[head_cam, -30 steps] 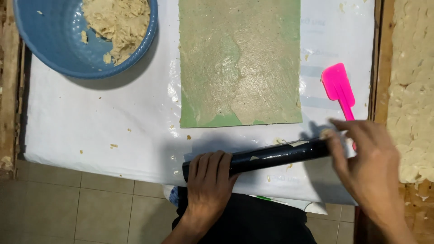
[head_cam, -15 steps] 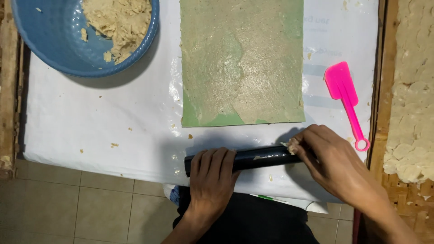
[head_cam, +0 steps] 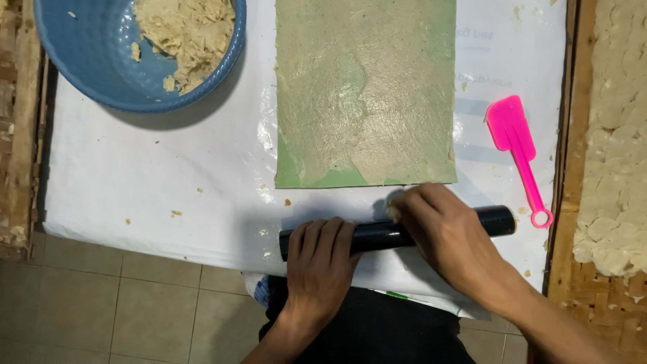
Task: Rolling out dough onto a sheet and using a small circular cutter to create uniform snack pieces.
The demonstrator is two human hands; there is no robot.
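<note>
Both hands lie on a black roller (head_cam: 397,233) that rests crosswise on the near edge of the white table cover (head_cam: 148,175). Left hand (head_cam: 320,259) presses down on the roller's left part with its fingers curled over the top, closed loosely around it. Right hand (head_cam: 445,232) covers the roller's middle, its fingers bent over the far side; whether it clasps the roller fully or only pushes on it cannot be told. A small bit of pale dough shows at the fingertips of that hand. The roller's right end sticks out beyond the right hand.

Just beyond the roller lies a green sheet (head_cam: 367,94) spread with a thin beige layer of dough, its near edge just beside the right hand. To the right of the sheet, a pink spatula (head_cam: 515,145) lies on the cover, its ringed handle end near the roller's right end. At the far left stands a blue bowl (head_cam: 94,54) holding crumbly dough (head_cam: 185,30). Along the right edge, a woven tray (head_cam: 563,269) carries flattened pale pieces. Crumbs dot the cover.
</note>
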